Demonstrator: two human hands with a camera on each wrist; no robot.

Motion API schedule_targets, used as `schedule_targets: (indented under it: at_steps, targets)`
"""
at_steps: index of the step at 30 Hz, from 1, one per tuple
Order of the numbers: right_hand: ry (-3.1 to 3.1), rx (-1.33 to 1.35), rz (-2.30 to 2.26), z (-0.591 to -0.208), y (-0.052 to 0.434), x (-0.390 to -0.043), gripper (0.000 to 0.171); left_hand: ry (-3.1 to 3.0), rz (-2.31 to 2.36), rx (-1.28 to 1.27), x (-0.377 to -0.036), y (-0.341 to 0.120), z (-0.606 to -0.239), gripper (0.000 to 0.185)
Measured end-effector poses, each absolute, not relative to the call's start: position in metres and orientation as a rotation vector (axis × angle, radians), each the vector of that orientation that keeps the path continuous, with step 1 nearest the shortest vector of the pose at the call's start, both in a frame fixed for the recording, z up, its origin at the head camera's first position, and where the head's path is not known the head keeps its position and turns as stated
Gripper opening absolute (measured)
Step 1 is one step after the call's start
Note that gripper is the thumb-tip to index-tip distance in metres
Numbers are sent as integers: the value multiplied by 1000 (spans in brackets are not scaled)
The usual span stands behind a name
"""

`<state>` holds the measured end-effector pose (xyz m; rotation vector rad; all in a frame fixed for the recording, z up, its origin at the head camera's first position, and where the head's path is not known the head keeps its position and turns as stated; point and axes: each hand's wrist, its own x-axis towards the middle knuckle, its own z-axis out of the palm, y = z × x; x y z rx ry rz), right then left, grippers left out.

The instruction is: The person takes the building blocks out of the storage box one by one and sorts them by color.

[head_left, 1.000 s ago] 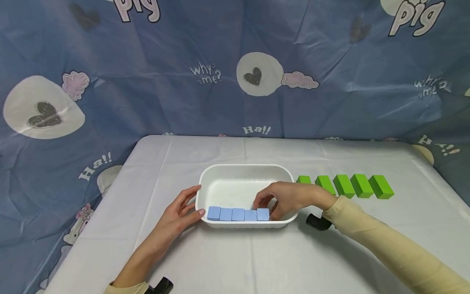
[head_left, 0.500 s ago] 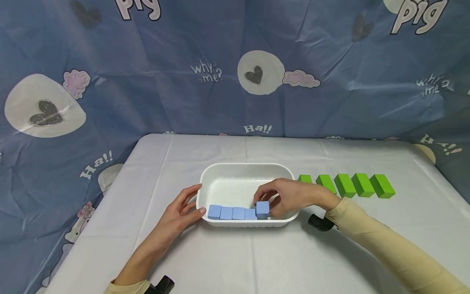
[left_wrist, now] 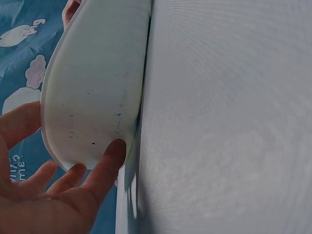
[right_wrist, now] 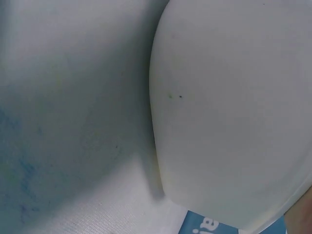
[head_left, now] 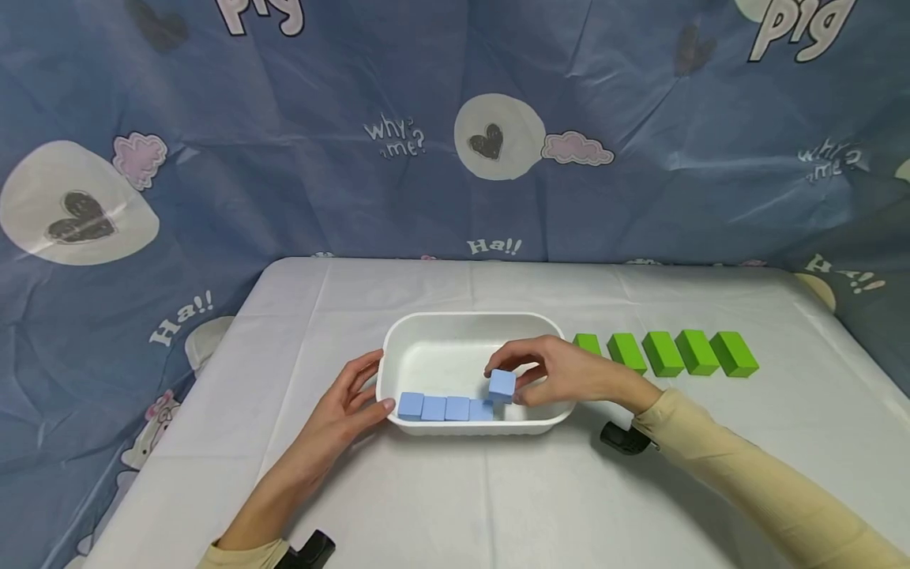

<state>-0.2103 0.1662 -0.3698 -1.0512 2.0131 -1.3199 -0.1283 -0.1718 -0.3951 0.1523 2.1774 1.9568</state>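
A white tray (head_left: 469, 323) sits mid-table. Several light blue cubes (head_left: 434, 408) stand in a row along its near wall. My right hand (head_left: 513, 382) pinches one blue cube (head_left: 502, 385) and holds it above the right end of that row, over the tray. My left hand (head_left: 353, 399) rests against the tray's left end, thumb on the near corner and fingers by the rim. In the left wrist view the fingers (left_wrist: 105, 165) touch the tray's outer wall (left_wrist: 97, 83). The right wrist view shows only the tray's outer wall (right_wrist: 234, 112) and the cloth.
Several green blocks (head_left: 664, 352) stand in a row right of the tray. A white cloth (head_left: 498, 490) covers the table. A blue printed backdrop (head_left: 455, 126) hangs behind and drapes around the table's left and right sides.
My right hand has lifted the rightmost blue cube out of the row and raised it above the tray. The left hand stays at the tray's left end.
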Motion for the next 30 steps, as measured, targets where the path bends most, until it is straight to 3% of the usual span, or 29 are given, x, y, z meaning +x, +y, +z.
schedule_targets:
  at_steps: [30]
  targets:
    - [2012,-1093,-1407,-371,166,-205,41,2166,2124,53,-127,-176,-389,41]
